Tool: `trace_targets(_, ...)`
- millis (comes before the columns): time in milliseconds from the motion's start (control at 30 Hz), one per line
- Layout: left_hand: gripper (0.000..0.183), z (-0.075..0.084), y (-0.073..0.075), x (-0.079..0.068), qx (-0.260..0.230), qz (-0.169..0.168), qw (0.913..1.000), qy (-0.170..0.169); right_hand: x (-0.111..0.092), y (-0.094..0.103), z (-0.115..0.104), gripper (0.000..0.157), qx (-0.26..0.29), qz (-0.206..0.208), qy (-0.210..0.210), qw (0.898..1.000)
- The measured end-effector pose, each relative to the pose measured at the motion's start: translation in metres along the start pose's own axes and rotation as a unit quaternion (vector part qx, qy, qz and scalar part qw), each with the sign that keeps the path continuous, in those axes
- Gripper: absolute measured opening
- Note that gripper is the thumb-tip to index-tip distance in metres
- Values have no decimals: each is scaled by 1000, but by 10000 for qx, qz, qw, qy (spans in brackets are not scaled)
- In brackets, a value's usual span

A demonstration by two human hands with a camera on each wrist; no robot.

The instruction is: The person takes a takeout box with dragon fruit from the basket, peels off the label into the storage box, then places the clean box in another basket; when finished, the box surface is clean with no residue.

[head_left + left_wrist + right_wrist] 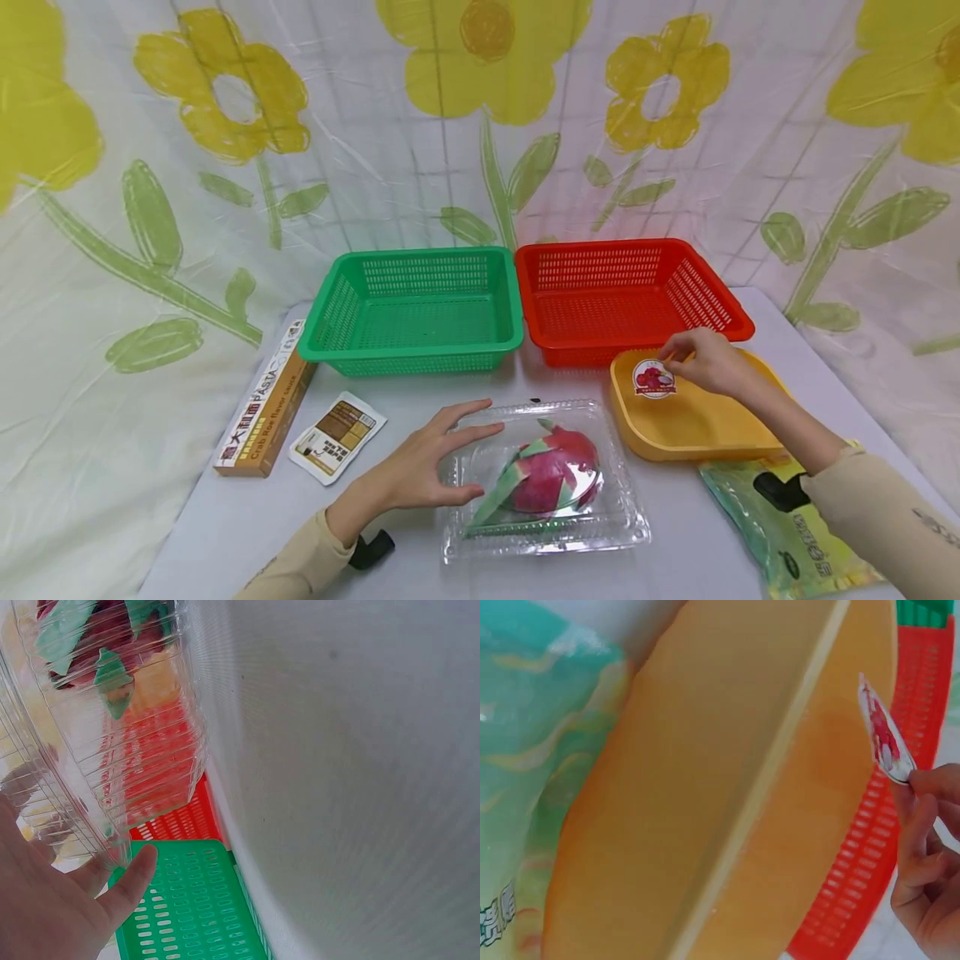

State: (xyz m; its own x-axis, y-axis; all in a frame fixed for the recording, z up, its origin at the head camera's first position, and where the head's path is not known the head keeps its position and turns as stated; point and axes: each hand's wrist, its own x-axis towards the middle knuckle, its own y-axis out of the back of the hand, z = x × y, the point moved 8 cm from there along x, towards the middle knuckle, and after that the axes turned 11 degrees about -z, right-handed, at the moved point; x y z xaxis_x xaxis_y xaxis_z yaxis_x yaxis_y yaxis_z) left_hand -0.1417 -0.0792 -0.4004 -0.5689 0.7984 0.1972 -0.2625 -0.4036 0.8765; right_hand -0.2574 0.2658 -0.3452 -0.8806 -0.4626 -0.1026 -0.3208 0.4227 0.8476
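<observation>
The right hand (703,360) pinched a round sticker (654,380), presumably light, pliable and tacky, above the orange tray (693,423), its edge the best hold; the left hand (422,460), fingers spread, held nothing beside the clear box (546,548).

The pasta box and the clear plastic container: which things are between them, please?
In the head view, a small white-and-brown packet lies between the pasta box and the clear plastic container, with the left hand nearer the container.

The person's bare left hand (427,462) and right hand (703,362) emerge from beige sleeves (870,512); the right sleeve bears a thin dark marking (936,527). A black piece (372,550) juts from each wrist.
</observation>
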Motion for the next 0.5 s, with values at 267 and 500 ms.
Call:
trace_targets(267,75,0,0,1,-33,16,10000,-33,4,-12,16,8,53,-388,-117,9992)
trace_targets(500,76,-1,-1,1,6,31,10000,-16,7,-20,30,11,-172,-640,-338,9972)
